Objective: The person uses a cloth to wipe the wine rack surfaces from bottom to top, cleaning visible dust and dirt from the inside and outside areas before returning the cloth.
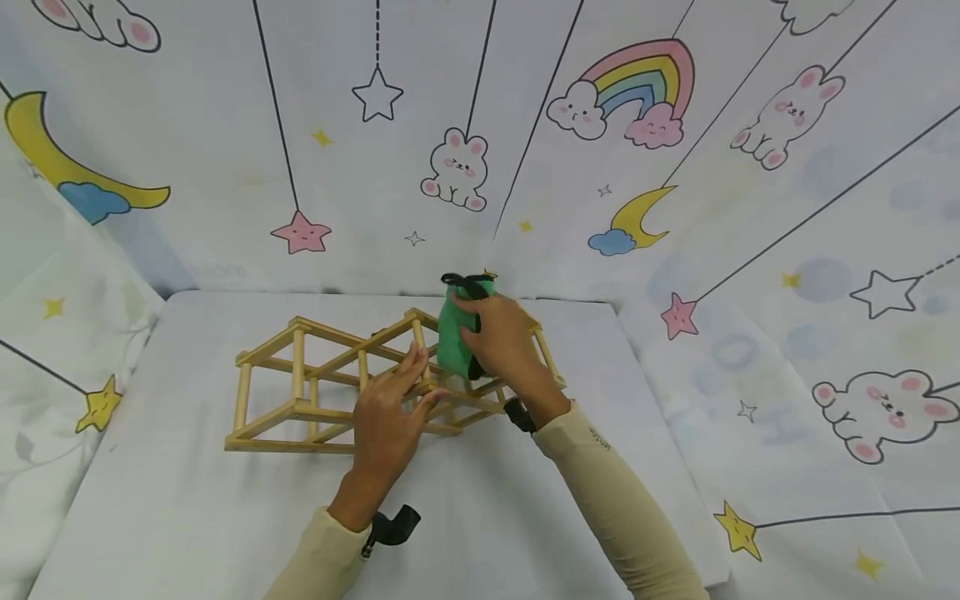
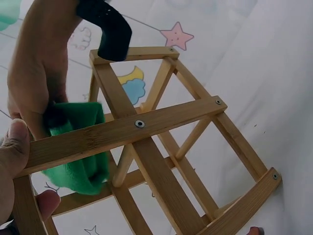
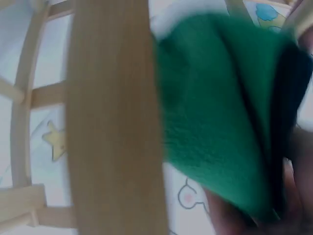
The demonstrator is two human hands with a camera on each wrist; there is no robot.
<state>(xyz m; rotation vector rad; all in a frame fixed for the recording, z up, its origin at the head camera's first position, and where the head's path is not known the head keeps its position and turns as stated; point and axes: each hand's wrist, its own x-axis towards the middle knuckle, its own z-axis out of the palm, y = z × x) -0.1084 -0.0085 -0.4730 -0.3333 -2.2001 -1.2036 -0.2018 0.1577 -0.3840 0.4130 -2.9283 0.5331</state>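
Observation:
A wooden lattice rack (image 1: 298, 367) made of slats and round posts stands on the white table. My left hand (image 1: 390, 417) grips it near the middle of its front side, the thumb and fingers on either side of a slat in the left wrist view. Over the right part of the rack, my right hand (image 1: 510, 342) holds a soft green cloth item (image 1: 452, 333) with black trim and black ties at its top. The green cloth (image 2: 80, 171) shows behind a slat (image 2: 181, 117) in the left wrist view. It is blurred in the right wrist view, beside a broad slat (image 3: 115, 117).
The white tabletop (image 1: 187, 517) reaches to a back edge just behind the rack. A white sheet (image 1: 225, 125) printed with rabbits, stars and moons hangs behind and at both sides. Each wrist carries a black strapped camera (image 1: 397, 525).

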